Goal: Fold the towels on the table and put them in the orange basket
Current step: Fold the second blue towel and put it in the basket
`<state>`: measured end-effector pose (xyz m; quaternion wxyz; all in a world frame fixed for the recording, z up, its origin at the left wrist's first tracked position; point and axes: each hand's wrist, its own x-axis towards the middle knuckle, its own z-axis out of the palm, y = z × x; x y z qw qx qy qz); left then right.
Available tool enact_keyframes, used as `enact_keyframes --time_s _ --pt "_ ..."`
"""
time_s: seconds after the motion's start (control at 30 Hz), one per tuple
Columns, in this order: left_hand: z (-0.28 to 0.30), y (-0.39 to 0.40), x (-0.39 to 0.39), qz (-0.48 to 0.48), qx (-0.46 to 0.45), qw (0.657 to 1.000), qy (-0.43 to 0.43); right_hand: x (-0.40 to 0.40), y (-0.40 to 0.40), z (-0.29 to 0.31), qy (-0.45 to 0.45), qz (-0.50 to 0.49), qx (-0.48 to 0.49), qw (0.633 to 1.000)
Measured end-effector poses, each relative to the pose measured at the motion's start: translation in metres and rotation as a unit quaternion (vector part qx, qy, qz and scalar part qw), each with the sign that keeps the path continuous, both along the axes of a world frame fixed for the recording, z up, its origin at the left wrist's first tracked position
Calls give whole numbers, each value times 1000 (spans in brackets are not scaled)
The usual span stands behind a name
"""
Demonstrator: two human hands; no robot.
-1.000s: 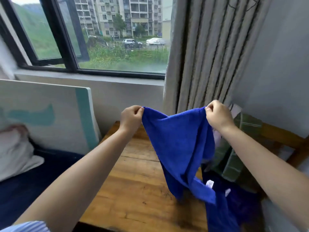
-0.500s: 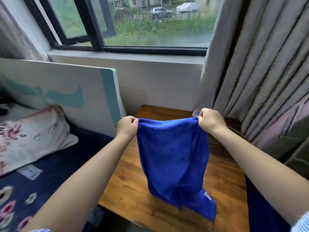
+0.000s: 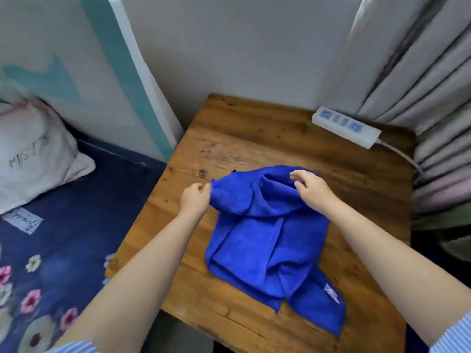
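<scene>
A blue towel (image 3: 267, 245) lies crumpled on the wooden table (image 3: 254, 138), its far edge lifted off the wood. My left hand (image 3: 195, 198) pinches the towel's far left corner. My right hand (image 3: 311, 186) grips the far right corner, with the cloth bunched under its fingers. A white label shows at the towel's near right corner. No orange basket is in view.
A white power strip (image 3: 346, 127) lies at the table's far right, its cable running off the right edge. Grey curtains (image 3: 420, 72) hang on the right. A bed with a dark floral sheet (image 3: 51, 250) and a pillow (image 3: 33, 154) borders the table's left side.
The towel, held hanging in the air before, now has its lower part laid on the table. Both hands came down and keep hold of the top corners. The camera tilted downward.
</scene>
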<state>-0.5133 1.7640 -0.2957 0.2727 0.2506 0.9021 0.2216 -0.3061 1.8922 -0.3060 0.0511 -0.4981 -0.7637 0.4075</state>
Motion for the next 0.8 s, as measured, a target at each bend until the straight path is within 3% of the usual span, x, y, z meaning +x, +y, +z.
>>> enact_keyframes --time_s 0.17,0.27,0.6,0.8 --pt "-52 -30 12 -60 -100 993 0 43 -11 -48 -134 -131 44 981" --pt "-71 -34 26 -111 -110 987 29 51 -20 -66 -174 -173 29 969" --pt "-93 -14 51 -164 -98 974 118 35 -23 -75 -168 -159 80 970" --pt "-104 -5 49 -186 -87 968 147 33 -16 -75 -89 -174 67 978"
